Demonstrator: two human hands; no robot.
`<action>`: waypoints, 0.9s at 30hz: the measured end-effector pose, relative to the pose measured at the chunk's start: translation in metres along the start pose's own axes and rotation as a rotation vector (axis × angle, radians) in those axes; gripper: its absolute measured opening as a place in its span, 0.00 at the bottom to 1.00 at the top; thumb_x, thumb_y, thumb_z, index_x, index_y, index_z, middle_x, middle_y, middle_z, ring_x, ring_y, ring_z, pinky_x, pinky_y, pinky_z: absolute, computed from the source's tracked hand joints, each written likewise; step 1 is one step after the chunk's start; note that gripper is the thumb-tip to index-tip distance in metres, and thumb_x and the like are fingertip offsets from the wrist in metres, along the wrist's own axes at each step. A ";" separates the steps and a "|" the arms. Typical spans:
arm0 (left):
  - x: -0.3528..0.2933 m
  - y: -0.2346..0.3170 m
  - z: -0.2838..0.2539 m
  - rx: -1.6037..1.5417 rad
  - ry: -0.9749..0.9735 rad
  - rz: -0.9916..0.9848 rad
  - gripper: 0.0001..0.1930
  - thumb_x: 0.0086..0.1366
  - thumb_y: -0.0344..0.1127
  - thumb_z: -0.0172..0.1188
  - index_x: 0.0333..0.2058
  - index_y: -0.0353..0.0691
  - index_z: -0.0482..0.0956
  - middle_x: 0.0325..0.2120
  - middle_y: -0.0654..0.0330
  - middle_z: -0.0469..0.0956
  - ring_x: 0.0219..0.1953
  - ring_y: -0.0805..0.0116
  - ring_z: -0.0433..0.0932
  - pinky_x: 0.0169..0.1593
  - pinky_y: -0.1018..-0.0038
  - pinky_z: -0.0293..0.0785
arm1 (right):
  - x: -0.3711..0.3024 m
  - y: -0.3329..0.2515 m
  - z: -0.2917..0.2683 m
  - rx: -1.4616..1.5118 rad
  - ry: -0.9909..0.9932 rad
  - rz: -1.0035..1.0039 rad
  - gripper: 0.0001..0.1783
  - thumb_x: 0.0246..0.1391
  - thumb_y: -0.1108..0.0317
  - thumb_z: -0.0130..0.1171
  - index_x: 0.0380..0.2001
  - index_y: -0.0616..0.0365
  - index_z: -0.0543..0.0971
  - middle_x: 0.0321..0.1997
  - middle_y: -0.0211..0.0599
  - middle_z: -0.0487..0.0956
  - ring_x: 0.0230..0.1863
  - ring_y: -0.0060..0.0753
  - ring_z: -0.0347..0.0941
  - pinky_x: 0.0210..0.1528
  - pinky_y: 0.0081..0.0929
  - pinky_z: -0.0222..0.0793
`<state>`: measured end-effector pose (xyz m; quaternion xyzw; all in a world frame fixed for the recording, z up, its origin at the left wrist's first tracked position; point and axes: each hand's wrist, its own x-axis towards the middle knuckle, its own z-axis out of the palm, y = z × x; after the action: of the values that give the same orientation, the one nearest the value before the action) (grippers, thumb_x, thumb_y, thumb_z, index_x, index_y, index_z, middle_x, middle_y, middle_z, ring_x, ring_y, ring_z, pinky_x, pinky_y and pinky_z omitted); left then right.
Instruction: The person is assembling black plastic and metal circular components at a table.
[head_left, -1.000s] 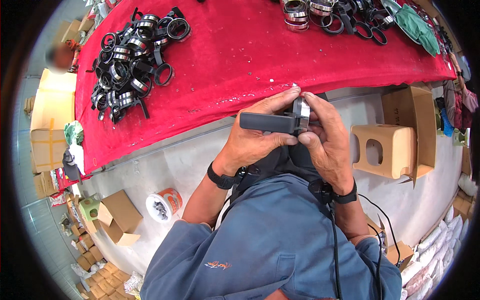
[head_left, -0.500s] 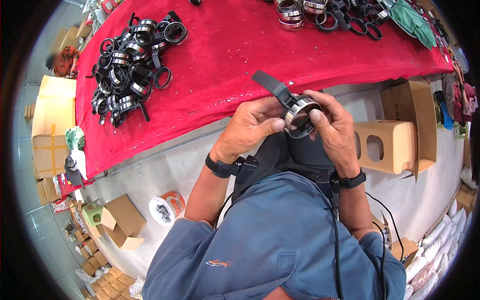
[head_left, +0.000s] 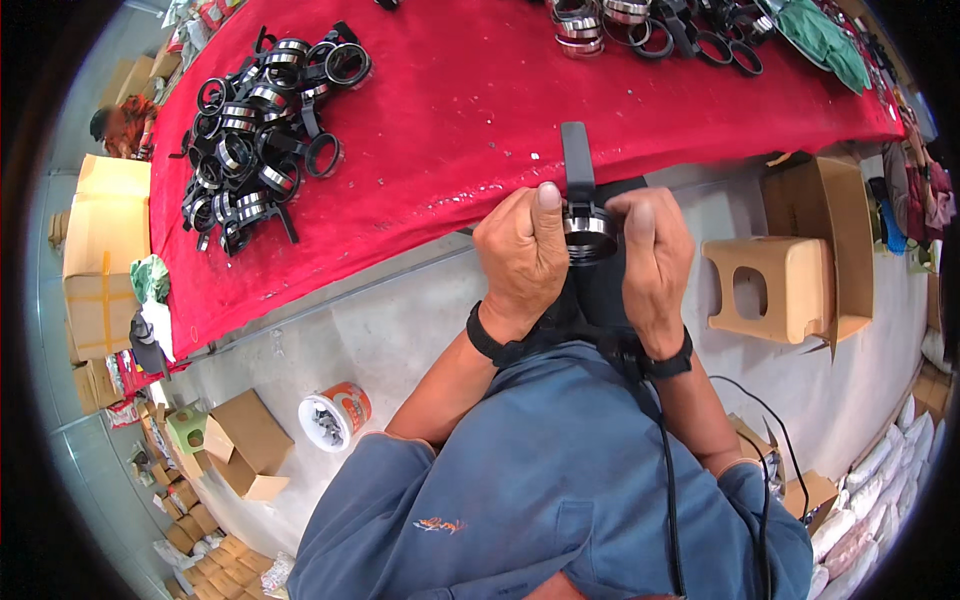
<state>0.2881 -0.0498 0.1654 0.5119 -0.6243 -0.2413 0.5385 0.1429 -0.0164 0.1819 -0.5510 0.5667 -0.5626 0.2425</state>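
Note:
A black-and-silver ring with a flat black handle (head_left: pixel 590 235) is held up in front of me, just off the near edge of the red-covered table (head_left: pixel 440 130). Its handle points away from me, and the round opening faces my body. My left hand (head_left: pixel 525 250) is closed on the ring's left side, thumb raised beside the handle. My right hand (head_left: pixel 658 265) is closed at the right side, with a curled forefinger against the ring near the base of the handle. Its other fingertips are hidden.
A heap of similar handled rings (head_left: pixel 250 140) lies on the table's left; more rings (head_left: pixel 650 30) sit at the far right beside a green cloth (head_left: pixel 825 45). Below stand a white-and-orange bucket (head_left: pixel 335 415), an open carton (head_left: pixel 245 440) and a tan plastic stool (head_left: pixel 770 290). Cables hang by my right arm.
The ring has turned so its handle, tilted left before, now stands nearly straight away from me. My left hand has moved right, and both hands have shifted their hold around the ring.

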 end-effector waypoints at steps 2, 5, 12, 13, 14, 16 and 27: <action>-0.002 0.008 0.002 0.005 0.000 0.164 0.24 0.81 0.36 0.57 0.21 0.36 0.73 0.16 0.53 0.69 0.18 0.52 0.69 0.25 0.60 0.65 | 0.004 -0.002 0.001 -0.047 0.029 -0.013 0.25 0.78 0.54 0.57 0.31 0.64 0.80 0.29 0.41 0.77 0.31 0.35 0.73 0.33 0.33 0.67; 0.002 0.004 0.006 0.056 0.003 0.256 0.24 0.80 0.34 0.58 0.20 0.37 0.72 0.14 0.55 0.66 0.17 0.54 0.68 0.24 0.59 0.63 | 0.010 0.007 0.014 -0.056 0.088 -0.015 0.33 0.82 0.49 0.50 0.24 0.63 0.73 0.24 0.30 0.68 0.28 0.24 0.62 0.31 0.31 0.58; -0.003 -0.003 0.008 0.013 -0.013 0.249 0.23 0.79 0.34 0.59 0.20 0.37 0.71 0.14 0.54 0.67 0.15 0.53 0.68 0.22 0.59 0.62 | 0.009 0.005 0.016 0.038 0.145 0.061 0.32 0.79 0.53 0.56 0.22 0.66 0.74 0.19 0.38 0.72 0.22 0.32 0.67 0.27 0.36 0.62; -0.005 -0.002 0.009 -0.037 -0.023 0.197 0.24 0.79 0.35 0.60 0.20 0.37 0.71 0.14 0.54 0.67 0.16 0.52 0.68 0.22 0.59 0.62 | 0.009 0.005 0.016 0.052 0.147 0.060 0.32 0.79 0.53 0.56 0.22 0.66 0.74 0.19 0.38 0.72 0.22 0.33 0.67 0.27 0.36 0.62; -0.005 -0.001 0.010 -0.087 -0.034 0.146 0.24 0.79 0.35 0.60 0.20 0.36 0.71 0.14 0.53 0.67 0.16 0.52 0.68 0.23 0.59 0.62 | 0.010 0.004 0.016 0.051 0.150 0.057 0.32 0.79 0.53 0.56 0.22 0.66 0.74 0.19 0.38 0.72 0.22 0.33 0.67 0.27 0.36 0.62; -0.007 0.000 0.011 -0.103 -0.037 0.123 0.24 0.79 0.35 0.60 0.20 0.35 0.71 0.14 0.53 0.67 0.16 0.51 0.68 0.23 0.59 0.62 | 0.010 0.003 0.016 0.025 0.177 0.062 0.32 0.80 0.54 0.55 0.22 0.67 0.73 0.19 0.40 0.72 0.22 0.33 0.67 0.27 0.36 0.61; 0.017 0.002 -0.014 -0.146 -0.408 -0.107 0.18 0.79 0.43 0.65 0.39 0.30 0.84 0.27 0.53 0.82 0.29 0.68 0.83 0.34 0.70 0.77 | 0.029 0.024 0.016 0.135 0.126 0.322 0.38 0.81 0.43 0.49 0.24 0.66 0.79 0.18 0.29 0.71 0.24 0.21 0.67 0.28 0.29 0.62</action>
<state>0.3017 -0.0610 0.1787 0.4446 -0.6732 -0.4126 0.4231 0.1413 -0.0543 0.1666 -0.3991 0.6227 -0.5867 0.3297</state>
